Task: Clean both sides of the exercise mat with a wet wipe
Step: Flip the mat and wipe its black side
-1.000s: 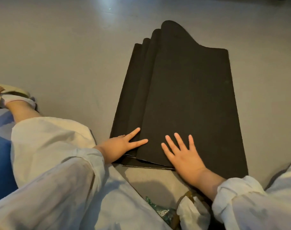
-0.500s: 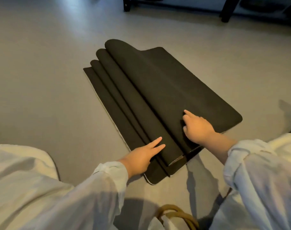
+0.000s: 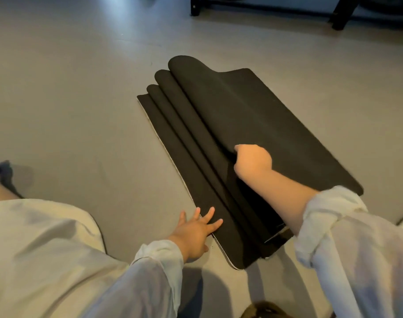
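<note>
exercise mat (image 3: 260, 125) folded on floor (image 3: 81, 88); right hand (image 3: 253, 160) grips top fold; left hand (image 3: 196, 232) flat

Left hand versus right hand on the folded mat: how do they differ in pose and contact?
The left hand lies flat with fingers spread on the bottom layer of the mat, near its corner; the right hand is curled, fingers tucked under the top fold's edge. The left hand presses down; the right hand has a grip on the fold. Both touch the mat and wear pale sleeves.
</note>
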A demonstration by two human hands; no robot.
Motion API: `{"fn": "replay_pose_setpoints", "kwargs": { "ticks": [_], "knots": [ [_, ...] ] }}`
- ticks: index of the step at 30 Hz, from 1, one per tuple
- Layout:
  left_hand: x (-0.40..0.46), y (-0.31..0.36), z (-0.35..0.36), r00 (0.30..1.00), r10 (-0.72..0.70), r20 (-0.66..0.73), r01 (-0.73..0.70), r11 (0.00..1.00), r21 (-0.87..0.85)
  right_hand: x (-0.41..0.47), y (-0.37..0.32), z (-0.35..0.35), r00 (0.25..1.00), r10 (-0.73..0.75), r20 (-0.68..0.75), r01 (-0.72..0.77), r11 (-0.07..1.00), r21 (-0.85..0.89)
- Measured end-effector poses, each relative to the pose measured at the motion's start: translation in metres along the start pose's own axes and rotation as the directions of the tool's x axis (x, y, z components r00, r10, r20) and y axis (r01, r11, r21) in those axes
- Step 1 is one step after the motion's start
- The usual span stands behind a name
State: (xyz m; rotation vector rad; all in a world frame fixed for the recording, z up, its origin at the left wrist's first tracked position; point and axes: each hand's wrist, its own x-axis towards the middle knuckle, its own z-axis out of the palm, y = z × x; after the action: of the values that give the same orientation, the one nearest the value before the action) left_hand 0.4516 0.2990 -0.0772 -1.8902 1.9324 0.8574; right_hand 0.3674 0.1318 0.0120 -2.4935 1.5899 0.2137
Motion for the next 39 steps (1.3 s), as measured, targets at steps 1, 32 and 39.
{"fn": "replay_pose_setpoints", "kwargs": {
  "ticks": [1,32,39],
  "knots": [
    [0.000,-0.001,0.002,1.000,0.004,-0.013,-0.004,1.000,-0.020,-0.007,-0.013,0.003,0.999,-0.047,-0.019,0.047,0.999,0.008],
    [0.043,-0.001,-0.098,0.772,-0.029,-0.635,0.076,0.996,0.046,-0.022,0.221,0.034,0.987,0.040,0.158,0.055,0.832,-0.552],
    [0.090,-0.014,-0.145,0.761,-0.111,-0.639,0.234,0.966,0.112,0.009,0.180,0.033,0.999,-0.033,-0.010,0.028,0.943,-0.333]
  ]
}}
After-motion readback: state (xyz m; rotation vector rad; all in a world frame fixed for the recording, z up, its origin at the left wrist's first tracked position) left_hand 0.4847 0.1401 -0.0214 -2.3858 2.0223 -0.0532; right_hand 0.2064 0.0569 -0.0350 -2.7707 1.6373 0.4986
